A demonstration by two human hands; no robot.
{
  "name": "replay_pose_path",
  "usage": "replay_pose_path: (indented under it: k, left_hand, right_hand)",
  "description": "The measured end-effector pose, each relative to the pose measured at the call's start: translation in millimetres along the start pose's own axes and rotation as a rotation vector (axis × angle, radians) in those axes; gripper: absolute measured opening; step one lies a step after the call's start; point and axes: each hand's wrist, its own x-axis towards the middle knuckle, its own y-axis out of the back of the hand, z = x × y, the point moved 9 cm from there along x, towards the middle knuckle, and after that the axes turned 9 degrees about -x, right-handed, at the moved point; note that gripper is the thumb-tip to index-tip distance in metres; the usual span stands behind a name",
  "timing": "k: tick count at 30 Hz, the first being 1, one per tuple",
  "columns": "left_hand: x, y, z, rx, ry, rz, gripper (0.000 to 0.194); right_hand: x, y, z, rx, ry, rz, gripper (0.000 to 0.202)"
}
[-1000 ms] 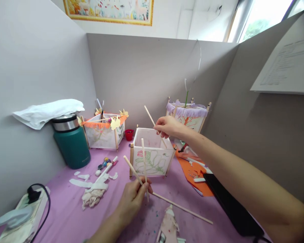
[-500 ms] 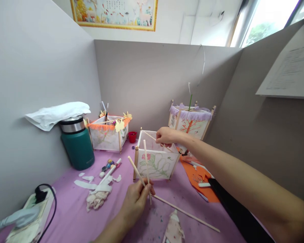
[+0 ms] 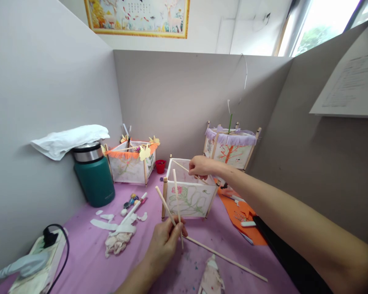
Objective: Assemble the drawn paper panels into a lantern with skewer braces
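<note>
Green thermos (image 3: pixel 95 177) left of the left hand (image 3: pixel 167 237), label (image 3: pixel 109 198) too small to read; printed paper (image 3: pixel 345 81) right of the right hand (image 3: pixel 200 166), same deal. Reaching palm-down with the right, pinching a thin stick (image 3: pixel 180 165) at the box (image 3: pixel 187 209) just below. Clutching two sticks (image 3: pixel 164 204) with the left.

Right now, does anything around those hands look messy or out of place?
Yes: white scraps lie scattered beside a crumpled beige wad, left of the left hand, like leftovers. A white cloth-like item sits lopsided on the green flask, overhanging one side.
</note>
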Motion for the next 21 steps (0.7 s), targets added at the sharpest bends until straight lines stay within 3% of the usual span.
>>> replay_pose_path:
  k: [5, 9, 13, 15, 17, 19, 21]
  left_hand:
    - [0, 0.0, -2, -0.005, 0.014, -0.007, 0.03]
    - [2, 2.3, -6, -0.055, 0.031, 0.024, 0.031]
    - [2, 3.1, -15, -0.154, 0.1, 0.043, 0.033]
    - [1, 2.6, -17, -0.211, 0.126, 0.039, 0.035]
    - [1, 2.8, -17, -0.251, 0.136, 0.041, 0.036]
    - [1, 2.7, -16, -0.277, 0.135, 0.039, 0.036]
    - [1, 2.0, -16, -0.297, 0.129, 0.034, 0.035]
  right_hand:
    - [-2, 4, -1, -0.003, 0.012, 0.038, 0.011]
    - [-9, 26, -2, -0.021, 0.035, 0.134, 0.011]
    - [-42, 70, -9, 0.142, 0.092, 0.419, 0.013]
    - [-69, 76, -19, 0.262, 0.166, 0.447, 0.013]
    - [-95, 60, -31, 0.268, 0.231, 0.32, 0.015]
    - [-121, 31, -39, 0.204, 0.277, 0.159, 0.016]
    - [-141, -2, -38, 0.09, 0.309, 0.078, 0.018]
